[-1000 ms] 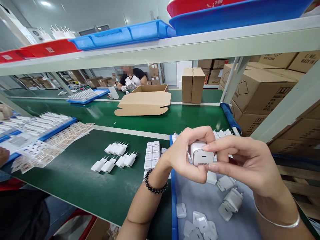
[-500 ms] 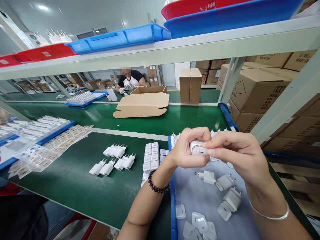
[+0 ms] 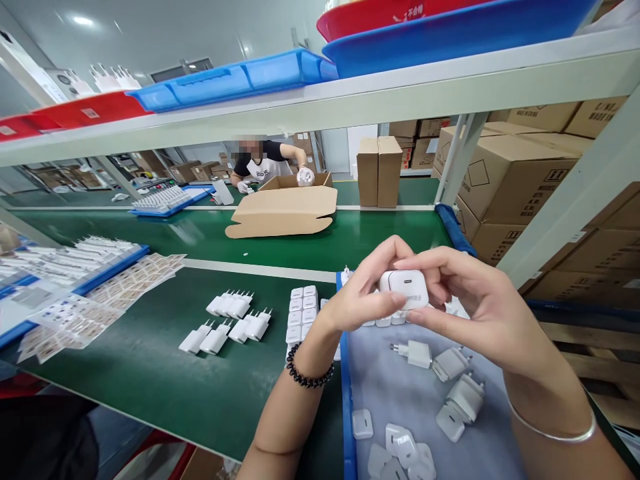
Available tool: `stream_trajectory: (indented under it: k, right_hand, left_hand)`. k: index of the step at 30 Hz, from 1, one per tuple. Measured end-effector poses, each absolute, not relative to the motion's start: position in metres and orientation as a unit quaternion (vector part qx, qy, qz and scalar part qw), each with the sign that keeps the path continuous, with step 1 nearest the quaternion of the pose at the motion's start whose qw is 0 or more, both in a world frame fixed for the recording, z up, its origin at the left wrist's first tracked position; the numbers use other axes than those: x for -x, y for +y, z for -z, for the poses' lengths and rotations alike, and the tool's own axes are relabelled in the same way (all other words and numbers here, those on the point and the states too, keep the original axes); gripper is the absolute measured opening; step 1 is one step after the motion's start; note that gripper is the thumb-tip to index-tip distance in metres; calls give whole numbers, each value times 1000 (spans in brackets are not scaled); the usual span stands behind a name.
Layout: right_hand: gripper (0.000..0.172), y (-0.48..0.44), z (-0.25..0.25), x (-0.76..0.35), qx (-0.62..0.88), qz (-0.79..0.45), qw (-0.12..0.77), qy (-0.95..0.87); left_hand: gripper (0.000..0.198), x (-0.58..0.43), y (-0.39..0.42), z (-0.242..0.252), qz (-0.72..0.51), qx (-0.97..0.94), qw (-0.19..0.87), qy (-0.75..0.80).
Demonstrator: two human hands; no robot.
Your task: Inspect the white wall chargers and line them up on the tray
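Both my hands hold one white charger [image 3: 416, 285] above the blue tray, its face with the port slot and grey print turned toward me. My left hand [image 3: 367, 287] grips its left side, thumb across the front. My right hand [image 3: 470, 300] pinches it from the right, with the thumb at its lower edge. Below, in the tray [image 3: 347, 400], lie a white plug charger [image 3: 417, 354], a second plug charger [image 3: 451, 364] and a third one [image 3: 466, 398]. Several loose white face covers [image 3: 400, 443] are near the tray's front.
Left of the tray stand rows of white chargers [image 3: 303, 310], with plug chargers [image 3: 225, 323] farther left. A label sheet [image 3: 100, 300] lies beside another tray. Across the green bench, a person [image 3: 265, 160] reaches into an open carton [image 3: 283, 210]. A shelf beam [image 3: 320, 103] crosses overhead.
The charger has turned so its printed front shows, and my right fingers have spread around it. Across the bench, the person's arm has moved right, over the carton, with a clear-wrapped object.
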State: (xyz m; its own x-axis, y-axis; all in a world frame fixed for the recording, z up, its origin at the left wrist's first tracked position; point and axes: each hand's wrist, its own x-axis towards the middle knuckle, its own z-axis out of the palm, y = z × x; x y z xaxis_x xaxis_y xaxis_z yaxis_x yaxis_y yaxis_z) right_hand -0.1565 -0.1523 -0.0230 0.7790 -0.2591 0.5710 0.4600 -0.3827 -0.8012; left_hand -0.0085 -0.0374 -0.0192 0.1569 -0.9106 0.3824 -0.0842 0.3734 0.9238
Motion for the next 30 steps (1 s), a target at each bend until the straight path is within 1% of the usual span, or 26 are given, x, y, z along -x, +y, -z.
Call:
stream_trajectory:
  k: [6,9,12,16,22,24,26,28,29,30]
  right_hand:
    - [38,-154,23,159,756,315,568,-83]
    - [30,-155,19,163,755,287,585,-75]
    - [21,-155,16,167,736,251,626,-57]
    - [20,-155,17,165,677,233,697,-41]
    - [12,-156,22,156,623,221,749,-33]
    - [11,-159,23,152,608,210,765,-17]
    - [12,-164,20,151,610,208,765,-5]
    - [14,-172,14,155,608,252,753,13]
    - [16,-177,10,160,597,296,745,27]
    - [19,-181,6,166,576,352,737,41]
  left_hand:
    - [46,8,-30,16,322,-466,586,-580]
    - [39,10,-32,16,309,-496,580,-568]
    - [37,13,-34,16,301,-496,592,-560]
    - [31,17,-36,16,296,-474,612,-559]
    - [26,21,-40,20,289,-490,608,-553]
    - [29,24,-45,23,263,-512,624,-528]
    - [38,25,-52,25,247,-537,645,-484]
    - [46,24,-57,27,300,-554,639,-441]
    - [47,24,-60,28,347,-557,623,-425]
    - [43,23,-62,30,398,-558,598,-415]
